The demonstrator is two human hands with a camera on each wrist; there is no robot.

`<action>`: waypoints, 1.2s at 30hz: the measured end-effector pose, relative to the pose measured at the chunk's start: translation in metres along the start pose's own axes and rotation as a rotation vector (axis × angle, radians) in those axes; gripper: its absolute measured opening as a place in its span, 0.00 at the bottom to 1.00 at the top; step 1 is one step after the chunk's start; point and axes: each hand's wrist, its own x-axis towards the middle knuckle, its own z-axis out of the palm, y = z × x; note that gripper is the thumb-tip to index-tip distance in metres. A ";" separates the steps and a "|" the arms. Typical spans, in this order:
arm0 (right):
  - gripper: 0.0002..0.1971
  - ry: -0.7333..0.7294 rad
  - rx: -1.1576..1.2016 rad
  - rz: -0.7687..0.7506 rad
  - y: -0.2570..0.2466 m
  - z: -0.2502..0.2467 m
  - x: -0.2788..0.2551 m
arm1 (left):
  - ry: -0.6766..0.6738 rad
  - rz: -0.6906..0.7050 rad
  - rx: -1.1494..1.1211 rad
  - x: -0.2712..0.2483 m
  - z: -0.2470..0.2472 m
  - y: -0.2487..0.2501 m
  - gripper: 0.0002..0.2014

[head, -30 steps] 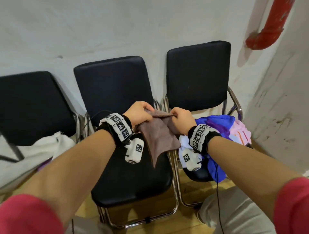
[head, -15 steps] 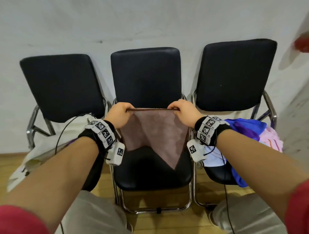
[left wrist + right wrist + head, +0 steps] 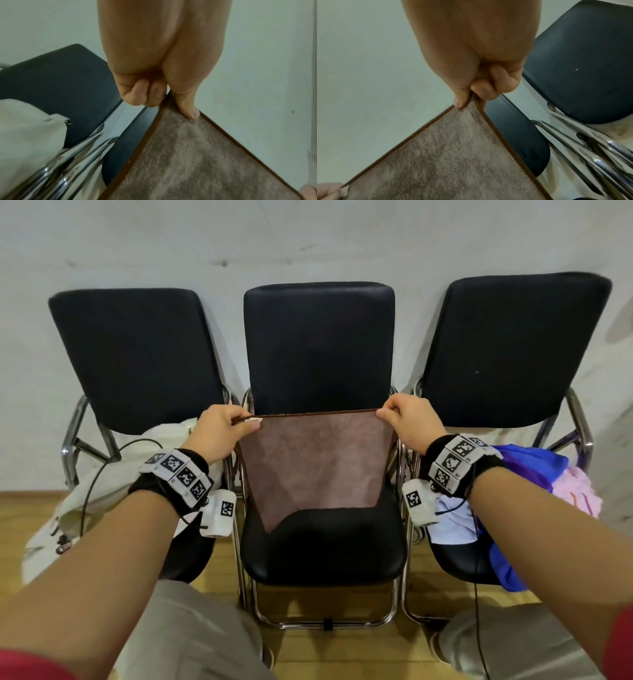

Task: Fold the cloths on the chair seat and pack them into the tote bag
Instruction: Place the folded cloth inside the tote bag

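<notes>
Across the middle of the head view we see three black chairs in a row against a pale wall [image 3: 308, 237], standing on a wooden floor [image 3: 342, 648]. The left chair [image 3: 137, 350] carries a cream tote bag [image 3: 89, 498] that spills over the seat toward the lower left of the frame. The right chair [image 3: 513, 350] carries a pile of cloths [image 3: 534, 470], blue, pink and white, at the right edge. The middle chair [image 3: 318, 344] has a bare black seat in the centre of the frame, and the chrome frames of the chairs stand close beside each other on both sides of it.

We hold a brown cloth [image 3: 315, 460] spread flat in front of the middle chair's backrest. It looks like soft terry with a darker stitched border. Its top edge is stretched straight and level; the bottom hangs down to the back part of the seat, with one corner lower, at the lower left of the cloth.

Our left hand [image 3: 219, 433] pinches the upper left corner between thumb and curled fingers [image 3: 137, 93], next to a small white label. Our right hand [image 3: 411, 422] pinches the upper right corner in the same way.
</notes>
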 end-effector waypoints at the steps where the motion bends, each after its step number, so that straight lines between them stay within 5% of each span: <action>1: 0.08 -0.007 0.014 0.009 0.000 0.000 0.002 | -0.012 -0.006 -0.038 0.001 0.000 -0.001 0.07; 9: 0.05 -0.061 0.468 0.221 0.000 0.008 0.014 | 0.026 -0.186 -0.328 0.017 0.017 0.006 0.07; 13: 0.08 0.013 0.506 0.166 0.002 0.015 0.025 | 0.073 -0.239 -0.521 0.026 0.023 0.012 0.07; 20: 0.09 0.079 0.480 0.074 0.012 0.018 0.020 | 0.090 -0.168 -0.395 0.026 0.026 0.000 0.05; 28: 0.04 -0.205 0.427 0.156 0.052 0.037 -0.036 | -0.184 -0.154 -0.091 -0.030 0.051 -0.025 0.07; 36: 0.01 -0.605 0.490 0.378 0.086 0.068 -0.105 | -0.504 -0.313 -0.051 -0.095 0.091 -0.059 0.07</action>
